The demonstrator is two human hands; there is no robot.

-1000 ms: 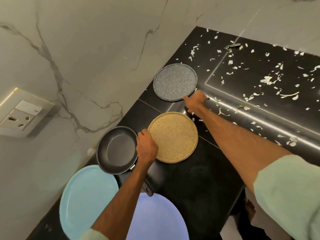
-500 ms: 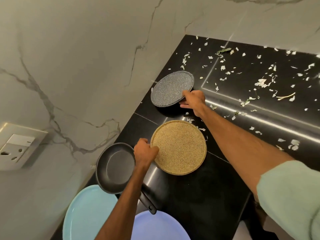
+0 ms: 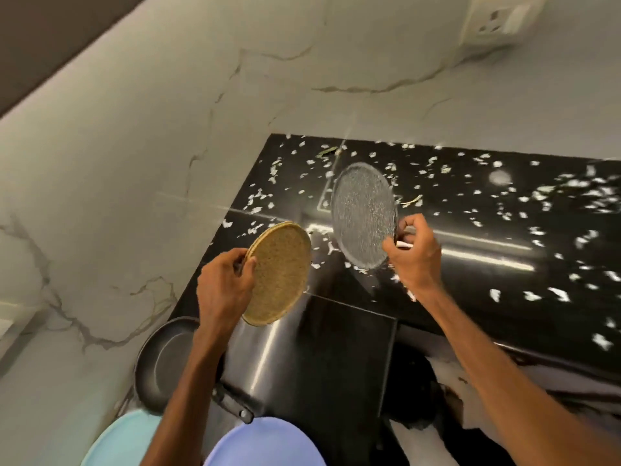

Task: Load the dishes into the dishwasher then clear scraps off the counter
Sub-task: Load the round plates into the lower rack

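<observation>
In the head view, the only one there is, the left hand pinches the tan plate by its left rim, thumb on the face and fingers curled behind, so the plate hangs tilted and clear of the black counter. The right hand clamps the grey speckled plate at its right edge in the same way, and that plate stands nearly on edge above the counter. The plates are near one another but apart. Both grips sit at one rim only, so I judge slipping the main risk: a tilted plate held off its centre can pivot out of the fingers and fall onto the hard counter. Swinging them together could also knock rim against rim. White and green scraps lie scattered across the counter behind and to the right, and some could stick to a plate's underside and travel with it. Lower left, a dark frying pan, a pale blue plate and a lavender plate wait on the counter; the pan's handle points towards the counter's edge, where a passing forearm could catch it. The dishwasher is not in view.
</observation>
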